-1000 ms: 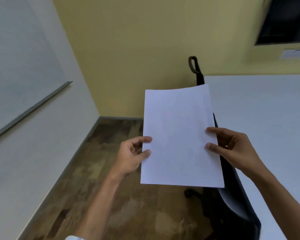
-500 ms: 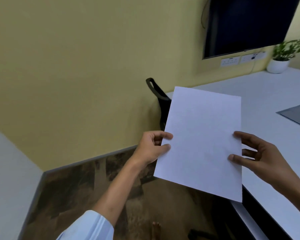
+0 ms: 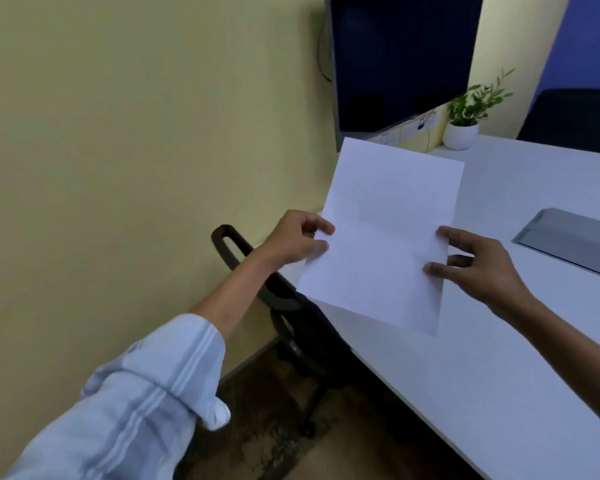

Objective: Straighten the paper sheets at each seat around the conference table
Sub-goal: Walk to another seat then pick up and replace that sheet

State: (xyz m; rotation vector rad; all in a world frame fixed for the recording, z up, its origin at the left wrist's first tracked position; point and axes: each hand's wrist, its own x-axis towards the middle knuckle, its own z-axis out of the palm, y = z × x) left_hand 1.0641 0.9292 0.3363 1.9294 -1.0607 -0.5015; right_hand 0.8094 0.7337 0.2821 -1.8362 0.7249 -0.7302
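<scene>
A blank white paper sheet (image 3: 385, 230) hangs in the air over the near-left edge of the white conference table (image 3: 520, 358). My left hand (image 3: 295, 240) pinches its left edge between thumb and fingers. My right hand (image 3: 478, 268) holds the right edge, thumb on top and fingers spread behind the sheet. The sheet is tilted, its top corner pointing up toward the screen. Whether it is one sheet or a thin stack I cannot tell.
A black office chair (image 3: 291, 306) is tucked against the table's left side under my left arm. A grey cable hatch (image 3: 572, 237) lies in the tabletop at right. A potted plant (image 3: 465, 123) and a dark wall screen (image 3: 395, 60) stand at the far end. Another dark chair (image 3: 575, 119) is at the far right.
The view has swung right from the floor and wall to the table. The paper, still held by both hands, now hangs over the table edge rather than over the chair and floor.
</scene>
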